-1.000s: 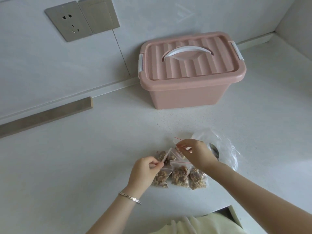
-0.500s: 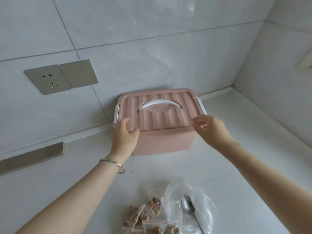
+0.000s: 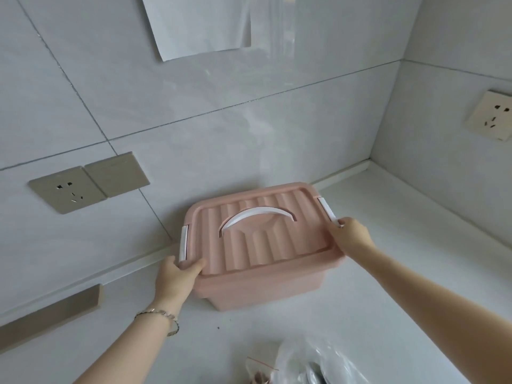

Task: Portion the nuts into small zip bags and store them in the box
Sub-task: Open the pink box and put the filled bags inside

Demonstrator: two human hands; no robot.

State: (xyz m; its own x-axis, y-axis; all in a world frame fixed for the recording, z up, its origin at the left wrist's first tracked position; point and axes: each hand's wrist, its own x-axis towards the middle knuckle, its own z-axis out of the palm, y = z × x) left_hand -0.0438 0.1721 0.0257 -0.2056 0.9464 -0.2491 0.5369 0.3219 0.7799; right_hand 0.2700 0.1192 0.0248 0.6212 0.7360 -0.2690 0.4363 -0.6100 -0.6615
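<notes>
The pink box [image 3: 263, 286] stands on the white counter [image 3: 388, 314], close to the tiled wall and near the corner. Its ribbed lid [image 3: 277, 236] is on, and the white handle [image 3: 257, 213] lies flat in the recess of the lid. At each short side there is a white latch: the left latch [image 3: 184, 242] and the right latch [image 3: 327, 210].

The left hand [image 3: 174, 278] grips the rim of the lid at the near left corner, just under the left latch. The thumb lies on top of the rim and the fingers curl around its edge. The right hand [image 3: 350, 238] holds the rim at the right side, with the thumb on the lid and the fingers bent around the lower end of the right latch. I cannot tell whether the latches are locked. A thin bracelet [image 3: 163, 317] is on the left wrist.

At the lower edge of the view, well apart from the box, the top of a small zip bag [image 3: 259, 374] with a red line shows on the counter. Beside it lies a crumpled clear plastic bag [image 3: 318, 361] with a metal spoon [image 3: 313, 374] partly visible in it.

On the wall to the left there is a grey socket plate [image 3: 66, 189], and a cream socket [image 3: 494, 116] is on the right wall.
</notes>
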